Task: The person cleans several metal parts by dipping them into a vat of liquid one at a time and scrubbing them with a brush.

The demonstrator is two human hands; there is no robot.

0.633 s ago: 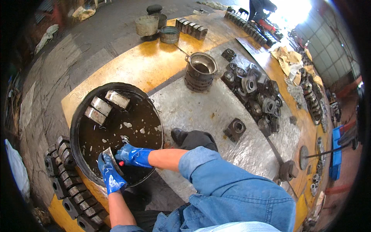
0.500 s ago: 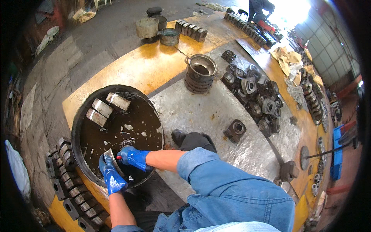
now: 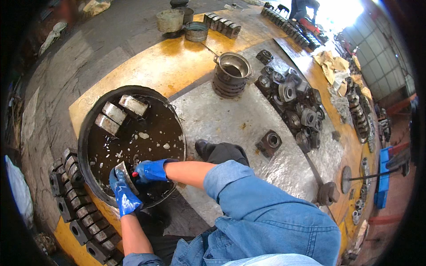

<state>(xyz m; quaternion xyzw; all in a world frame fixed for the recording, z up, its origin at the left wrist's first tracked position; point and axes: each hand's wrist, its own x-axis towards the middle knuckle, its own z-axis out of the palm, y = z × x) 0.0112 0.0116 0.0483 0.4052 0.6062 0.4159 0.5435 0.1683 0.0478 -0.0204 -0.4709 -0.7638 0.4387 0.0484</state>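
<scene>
Both my hands wear blue rubber gloves and work at the near side of a round black tub [image 3: 83,148] of dark brown liquid. My left hand [image 3: 121,188] is closed on a curved metal block [image 3: 128,176], which is tilted over the liquid. Close against that block's right side is my right hand [image 3: 149,171], its fingers wrapped round a tool with a red end [image 3: 135,174]. The rest of the tool is hidden by the glove. Several wet metal blocks [image 3: 114,113] sit at the tub's far left, and pale foam flecks float on the liquid.
Rows of dark metal blocks [image 3: 88,213] line the tub's left side. A metal pot [image 3: 233,66] stands on a metal sheet, left of heaped bearing-like parts [image 3: 295,104]; one square block [image 3: 270,142] lies nearer. Buckets [image 3: 170,21] stand far back. Another person [image 3: 303,8] bends at the far right.
The whole view has shifted slightly. My hands keep their hold on the block and the red-ended tool, the right one still beside the block. Foam flecks have drifted and the ripples have changed.
</scene>
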